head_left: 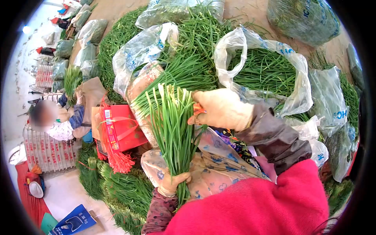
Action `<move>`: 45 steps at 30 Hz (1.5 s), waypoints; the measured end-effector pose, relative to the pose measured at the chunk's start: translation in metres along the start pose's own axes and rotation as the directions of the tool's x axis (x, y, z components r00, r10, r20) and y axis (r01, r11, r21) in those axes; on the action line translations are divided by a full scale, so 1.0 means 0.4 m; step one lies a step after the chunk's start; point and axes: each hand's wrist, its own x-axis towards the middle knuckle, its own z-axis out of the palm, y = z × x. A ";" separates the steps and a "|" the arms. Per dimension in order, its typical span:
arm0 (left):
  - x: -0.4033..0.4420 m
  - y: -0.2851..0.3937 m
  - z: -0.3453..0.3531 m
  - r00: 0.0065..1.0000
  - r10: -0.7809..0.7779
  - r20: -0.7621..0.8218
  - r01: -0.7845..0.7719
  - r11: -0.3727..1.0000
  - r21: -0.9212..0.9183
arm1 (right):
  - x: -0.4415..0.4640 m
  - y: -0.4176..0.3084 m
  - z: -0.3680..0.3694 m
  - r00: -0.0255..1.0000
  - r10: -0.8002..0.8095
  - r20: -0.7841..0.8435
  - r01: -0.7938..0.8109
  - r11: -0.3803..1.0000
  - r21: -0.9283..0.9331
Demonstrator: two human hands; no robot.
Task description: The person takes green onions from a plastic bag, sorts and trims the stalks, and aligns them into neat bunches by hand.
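My left hand (174,184), in a pale glove, is wrapped round the lower, leafy part of a bunch of garlic chives (172,129). The bunch stands upright over my lap with its pale cut ends on top. My right hand (223,109), also gloved, is closed beside the upper stalks. Between its thumb and forefinger shows a small orange-red thing (199,109), too small to make out its kind. A patterned plastic apron (219,164) covers my lap. Loose chives (180,78) lie just beyond the bunch.
A red box (124,127) with red tassels stands left of the bunch. An open plastic bag (303,78) of chives lies at right, near more filled bags (303,19). Tied chive bunches (121,184) lie lower left. Another person (64,127) holds chives at far left.
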 end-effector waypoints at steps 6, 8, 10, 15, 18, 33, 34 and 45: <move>0.010 -0.002 0.005 0.981 0.062 -0.187 -0.043 0.994 0.103 | -0.033 -0.047 0.103 0.935 -0.197 0.295 0.137 0.968 0.213; 0.014 -0.011 -0.003 0.979 0.038 -0.201 -0.025 0.998 0.063 | -0.071 -0.072 0.153 0.673 -0.454 0.584 0.296 0.889 0.350; 0.019 -0.019 -0.010 0.981 0.019 -0.191 -0.019 1.000 0.003 | -0.089 -0.095 0.150 0.355 -0.568 0.742 0.197 0.822 0.535; 0.004 -0.008 -0.013 0.986 0.033 -0.160 -0.037 0.999 -0.019 | -0.063 -0.067 -0.015 0.910 -0.261 0.321 -0.053 0.695 0.717; -0.002 -0.012 -0.013 0.985 0.081 -0.151 -0.080 0.997 0.014 | -0.007 -0.038 -0.038 0.990 0.099 0.103 -0.142 0.629 0.764; -0.065 -0.067 -0.054 0.975 0.195 -0.103 -0.182 0.976 0.122 | 0.086 0.016 0.016 0.806 0.431 -0.405 0.030 0.653 0.756; -0.068 -0.070 -0.055 0.974 0.201 -0.106 -0.188 0.975 0.116 | 0.080 0.016 -0.006 0.833 0.429 -0.349 0.042 0.580 0.813; -0.064 -0.135 -0.080 0.879 0.475 -0.032 -0.448 0.847 0.286 | 0.040 -0.153 0.068 0.884 0.053 -0.464 0.116 0.938 0.328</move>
